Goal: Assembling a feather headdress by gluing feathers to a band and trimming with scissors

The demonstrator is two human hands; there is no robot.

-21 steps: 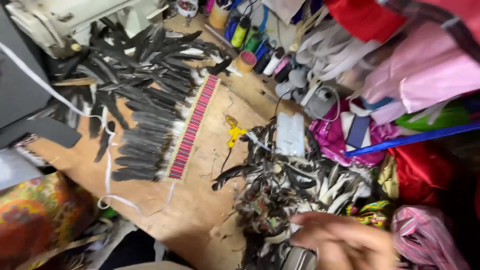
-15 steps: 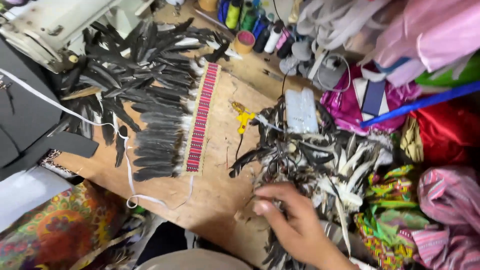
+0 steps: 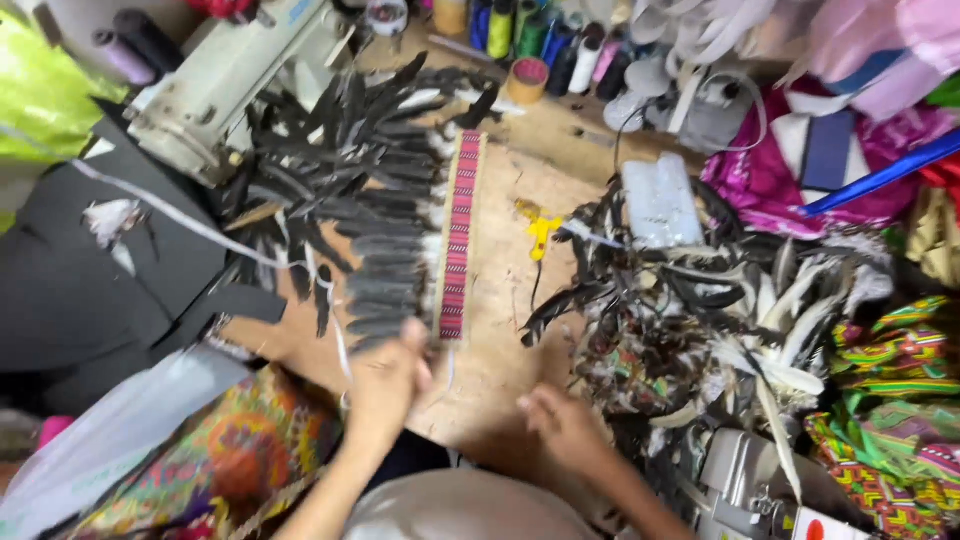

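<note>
The left hand (image 3: 385, 385) is lifted a bit, fingers bent, thumb sticking up and away. The right hand (image 3: 562, 425) lies lower on the near right, fingers curled loosely. Both bare forearms come up from the near edge.

1. A wooden worktable (image 3: 520, 300) fills the middle of the scene.
2. A pale sewing machine (image 3: 225, 85) stands far left.
3. Thread spools (image 3: 545, 35) line the far edge.
4. Colourful fabrics (image 3: 880, 370) pile at right.
</note>
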